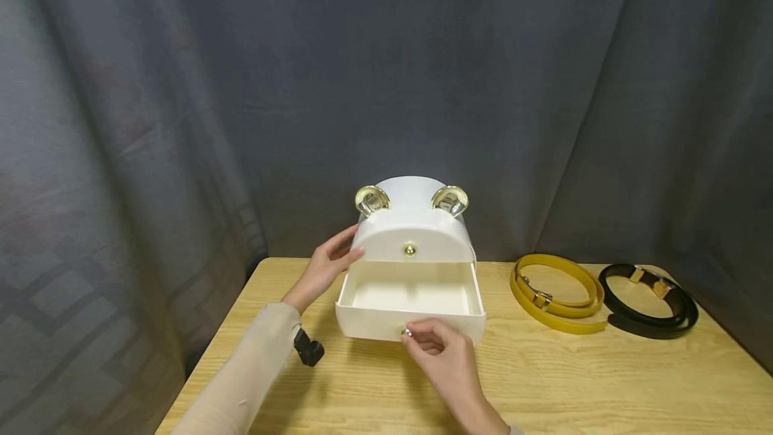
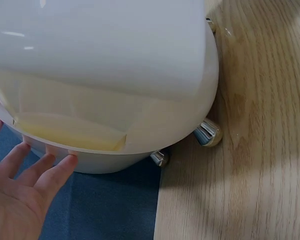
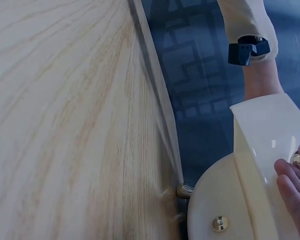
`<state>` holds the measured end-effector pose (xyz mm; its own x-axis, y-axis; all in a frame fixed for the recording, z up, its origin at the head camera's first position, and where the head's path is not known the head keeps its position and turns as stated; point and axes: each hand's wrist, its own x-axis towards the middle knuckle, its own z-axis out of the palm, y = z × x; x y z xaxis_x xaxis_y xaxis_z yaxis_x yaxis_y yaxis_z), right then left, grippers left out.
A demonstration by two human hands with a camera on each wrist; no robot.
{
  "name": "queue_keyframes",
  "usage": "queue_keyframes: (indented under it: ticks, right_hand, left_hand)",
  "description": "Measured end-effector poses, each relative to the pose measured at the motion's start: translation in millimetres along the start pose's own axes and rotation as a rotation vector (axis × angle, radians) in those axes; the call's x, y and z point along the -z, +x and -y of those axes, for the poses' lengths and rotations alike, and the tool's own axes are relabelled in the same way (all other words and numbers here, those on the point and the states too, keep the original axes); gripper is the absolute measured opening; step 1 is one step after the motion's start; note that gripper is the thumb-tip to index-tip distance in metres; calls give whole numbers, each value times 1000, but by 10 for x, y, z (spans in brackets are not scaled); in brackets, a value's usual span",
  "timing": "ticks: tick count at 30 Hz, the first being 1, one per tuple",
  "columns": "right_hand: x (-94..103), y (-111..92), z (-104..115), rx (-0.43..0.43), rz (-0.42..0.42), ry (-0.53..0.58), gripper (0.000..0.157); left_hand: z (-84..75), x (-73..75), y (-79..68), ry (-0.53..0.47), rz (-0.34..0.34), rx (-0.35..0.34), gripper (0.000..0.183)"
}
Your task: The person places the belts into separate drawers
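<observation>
The white box (image 1: 412, 197) stands on the bench (image 1: 604, 388) toward its far side, with two gold-coloured ears (image 1: 372, 201) and a closed upper front that carries a round gold knob (image 1: 410, 249). Below that, the drawer (image 1: 371, 323) is pulled well out, its pale inside showing from above. The right hand (image 1: 449, 358) pinches the drawer knob (image 1: 406, 333) between thumb and fingers. The left hand (image 1: 326, 264) lies against the side of the box, fingers spread and fairly straight, fingertips touching the white wall in the left wrist view; it seems to steady rather than clasp.

The likeliest trouble is the drawer coming right off its runners: with so much of it out, a sharp tug could drop its front edge onto the bench. A sideways pull at the knob might also jam it askew. The knob is small and looks smooth, so the pinch could slip—and if the left hand pressed too lightly, the whole box could slide or tip forward.

To the right of the box, well apart from both hands, lie a coiled yellow belt (image 1: 568, 325) and, just beside it, a coiled black belt (image 1: 655, 330). A dark curtain (image 1: 423, 86) hangs behind.
</observation>
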<state>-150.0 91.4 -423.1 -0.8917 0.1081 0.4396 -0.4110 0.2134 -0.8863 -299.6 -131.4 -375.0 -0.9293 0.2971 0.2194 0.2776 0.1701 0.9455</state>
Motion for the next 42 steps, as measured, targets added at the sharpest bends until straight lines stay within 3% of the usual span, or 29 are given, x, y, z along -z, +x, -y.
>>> queue_keyframes:
  ticks: [10,17,22,31,42]
  right_hand:
    - [6,-36,11,-31,-8,0,18]
    - [23,-48,14,-48,1,-7,17]
    - [36,-59,7,-71,10,-20,15]
    - [19,-59,-2,7,-4,-9,18]
    - [27,-54,-9,24,15,-28,21]
  left_hand:
    - [-251,-11,-96,-5,34,-34,58]
    - [46,9,27,-6,8,-26,58]
    - [71,-6,33,-16,2,-32,57]
    - [98,-13,29,-28,-20,-32,57]
    - [107,-21,25,-29,-29,-20,58]
